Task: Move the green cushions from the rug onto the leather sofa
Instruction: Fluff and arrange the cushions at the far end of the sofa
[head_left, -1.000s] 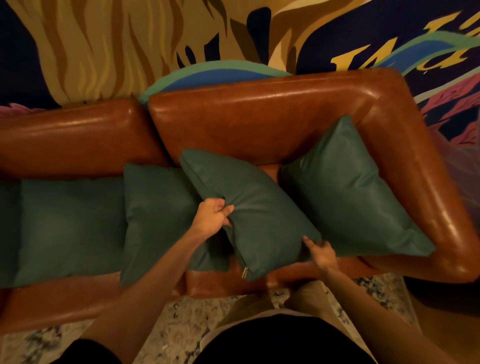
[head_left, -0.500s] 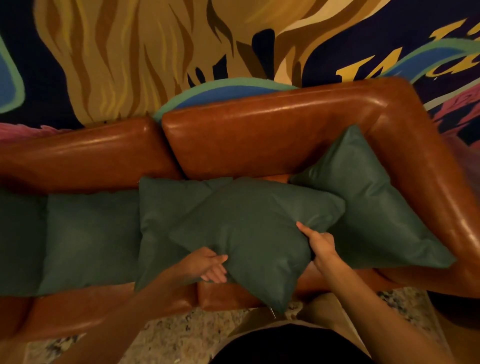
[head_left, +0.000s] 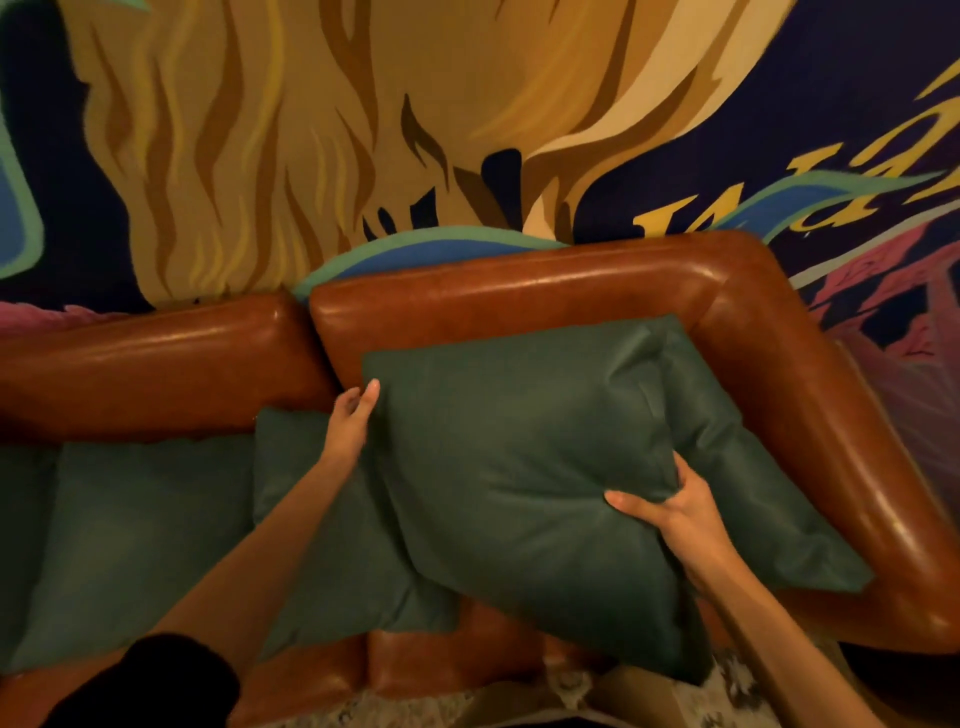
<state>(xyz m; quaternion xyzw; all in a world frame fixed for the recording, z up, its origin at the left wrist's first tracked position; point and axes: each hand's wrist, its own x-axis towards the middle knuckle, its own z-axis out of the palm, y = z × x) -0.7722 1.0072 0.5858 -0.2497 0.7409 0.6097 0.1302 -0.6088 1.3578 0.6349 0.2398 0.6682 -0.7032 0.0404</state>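
Note:
A large green cushion (head_left: 519, 467) leans against the backrest of the brown leather sofa (head_left: 519, 296). My right hand (head_left: 670, 509) pinches its right edge. My left hand (head_left: 353, 421) presses flat against its upper left edge, fingers extended. Behind it, by the sofa's right arm, another green cushion (head_left: 753, 509) is partly covered. A third green cushion (head_left: 332, 551) lies under my left forearm, and more green cushions (head_left: 130, 535) fill the seat to the left.
A painted mural wall (head_left: 363, 130) rises directly behind the sofa. The patterned rug (head_left: 727, 691) shows at the bottom edge by my legs. The sofa's right arm (head_left: 857, 467) bounds the seat on that side.
The held cushion has been lifted and turned from lying low across the seat to standing against the backrest. My left hand rose to its upper left edge; my right hand now grips its right edge.

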